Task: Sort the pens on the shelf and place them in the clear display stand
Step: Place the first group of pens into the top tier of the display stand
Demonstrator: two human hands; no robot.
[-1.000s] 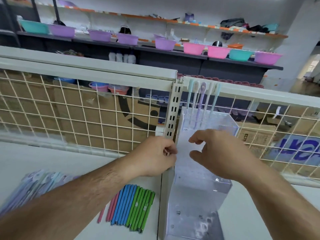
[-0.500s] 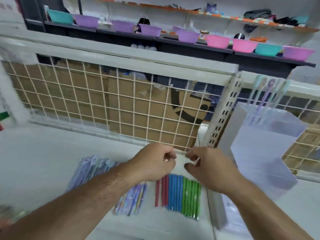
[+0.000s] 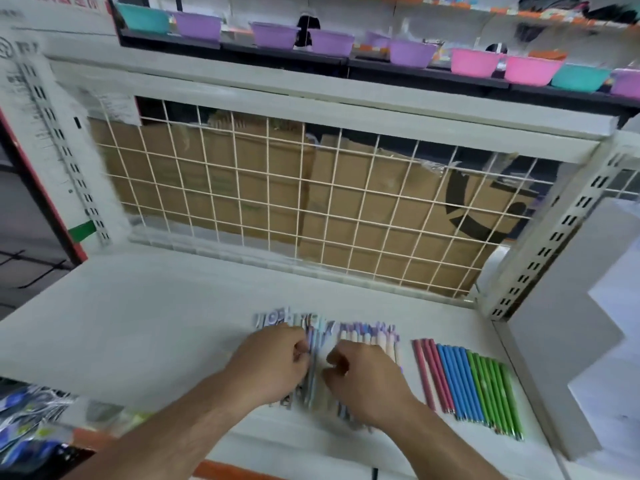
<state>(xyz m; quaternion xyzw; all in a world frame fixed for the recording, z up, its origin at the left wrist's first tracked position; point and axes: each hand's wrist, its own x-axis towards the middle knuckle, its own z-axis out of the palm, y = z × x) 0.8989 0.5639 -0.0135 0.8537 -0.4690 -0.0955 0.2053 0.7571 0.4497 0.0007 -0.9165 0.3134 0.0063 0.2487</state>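
Note:
A heap of pastel pens (image 3: 367, 336) with purple and blue caps lies on the white shelf (image 3: 156, 323). My left hand (image 3: 273, 365) rests on the heap's left part, its curled fingers gripping pens at its right edge. My right hand (image 3: 363, 382) covers the heap's right part with fingers curled down into it; blur hides whether it holds any. To the right, a tidy row of pink, blue and green pens (image 3: 467, 379) lies untouched. Only the blurred side of the clear display stand (image 3: 568, 306) shows at the right edge.
A wire grid panel (image 3: 294, 202) with cardboard boxes behind it backs the shelf. A slotted upright post (image 3: 540, 251) stands between the pens and the stand. Packaged goods (image 3: 31, 417) hang low on the left. Coloured basins (image 3: 474, 62) line the far shelves.
My view swung left from the display stand down to the shelf. Both hands dropped from in front of the stand onto the pastel pen heap.

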